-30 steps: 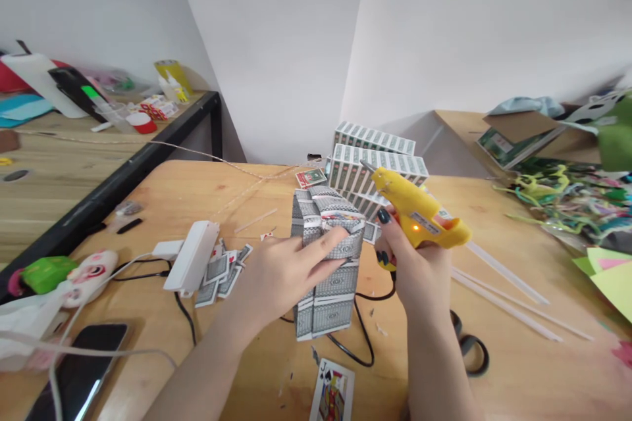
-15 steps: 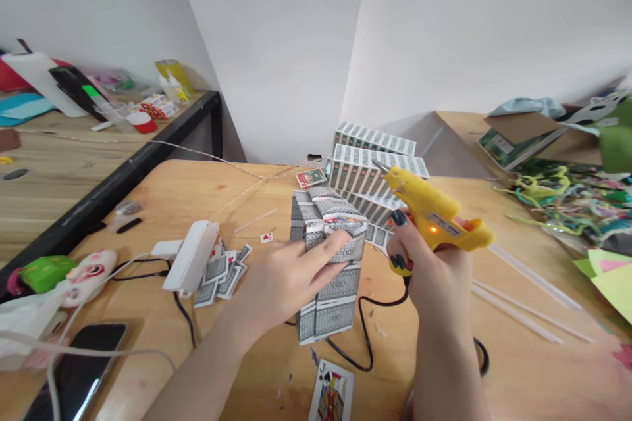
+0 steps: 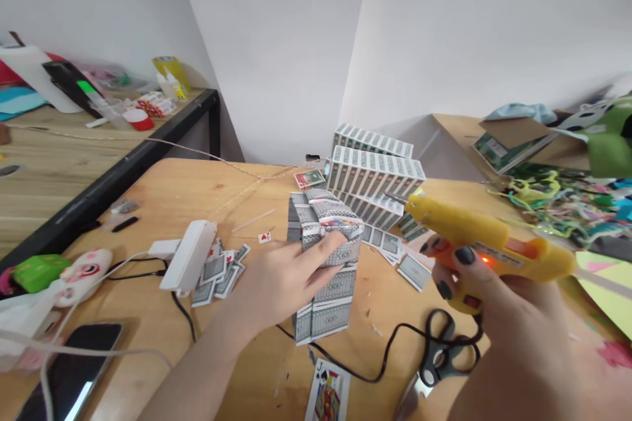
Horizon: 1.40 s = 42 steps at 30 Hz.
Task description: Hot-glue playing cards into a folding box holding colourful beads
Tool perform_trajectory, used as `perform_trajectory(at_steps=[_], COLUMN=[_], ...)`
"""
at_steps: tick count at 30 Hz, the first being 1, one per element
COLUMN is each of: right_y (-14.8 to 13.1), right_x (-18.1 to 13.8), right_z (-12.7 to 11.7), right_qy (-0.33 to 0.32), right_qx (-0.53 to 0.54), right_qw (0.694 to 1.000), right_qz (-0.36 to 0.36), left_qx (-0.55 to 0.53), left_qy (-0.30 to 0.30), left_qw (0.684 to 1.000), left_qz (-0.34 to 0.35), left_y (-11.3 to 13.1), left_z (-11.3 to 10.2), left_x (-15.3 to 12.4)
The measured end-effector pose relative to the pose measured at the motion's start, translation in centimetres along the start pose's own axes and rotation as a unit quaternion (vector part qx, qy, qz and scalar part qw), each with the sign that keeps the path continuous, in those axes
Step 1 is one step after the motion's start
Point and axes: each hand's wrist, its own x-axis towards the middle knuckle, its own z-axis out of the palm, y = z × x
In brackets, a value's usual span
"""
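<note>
My left hand (image 3: 281, 276) is wrapped round a standing construction of folded grey-backed playing cards (image 3: 323, 263) in the middle of the wooden table (image 3: 197, 191), fingers pressing on its upper part. My right hand (image 3: 498, 302) grips a yellow hot glue gun (image 3: 474, 237) off to the right, its nozzle pointing left toward the stacked card boxes; an orange light glows on its side. The gun's black cord (image 3: 380, 355) trails across the table below it.
Rows of card boxes (image 3: 375, 174) stand behind the construction. Loose cards (image 3: 222, 270), a white power adapter (image 3: 190, 263), a phone (image 3: 74, 375) and a plush toy (image 3: 79, 273) lie left. Black scissors (image 3: 444, 348) and a jack card (image 3: 328, 398) lie near the front. Craft clutter (image 3: 563, 204) fills the right.
My right hand has carried the glue gun away from the card construction to the right and lower, uncovering the scissors. My left hand has stayed on the construction.
</note>
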Motion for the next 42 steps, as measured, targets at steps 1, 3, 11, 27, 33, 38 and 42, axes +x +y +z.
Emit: perform_trajectory(at_steps=[1, 3, 11, 27, 33, 38, 42], right_y=[-0.1, -0.3, 0.7, 4.1, 3.7, 4.2, 5.0], right_x=[0.0, 0.2, 0.3, 0.6, 1.4, 1.9, 2.5], right_z=[-0.3, -0.7, -1.7, 5.9, 7.4, 8.1, 8.1], right_qy=[0.003, -0.01, -0.127, -0.078, -0.099, -0.169, -0.189], right_qx=[-0.018, -0.046, -0.105, 0.012, 0.016, -0.017, -0.014], right_qw=[1.0, 0.999, 0.986, 0.996, 0.993, 0.983, 0.977], right_qz=[-0.003, -0.011, -0.018, -0.032, -0.055, -0.068, -0.099], left_qx=[-0.006, -0.012, -0.041, -0.237, -0.315, -0.307, -0.318], left_qy=[-0.002, 0.005, 0.085, 0.034, -0.036, -0.041, -0.049], left_qw=[1.0, 1.0, 0.995, 0.953, 0.932, 0.934, 0.929], left_qz=[0.001, 0.001, -0.033, -0.186, -0.175, -0.177, -0.185], left_y=[0.0, -0.2, -2.1, -3.3, -3.4, -3.4, -3.5], left_z=[0.0, 0.0, -0.2, 0.5, 1.3, 1.6, 1.5], left_x=[0.0, 0.0, 0.3, 0.7, 0.9, 0.9, 0.9])
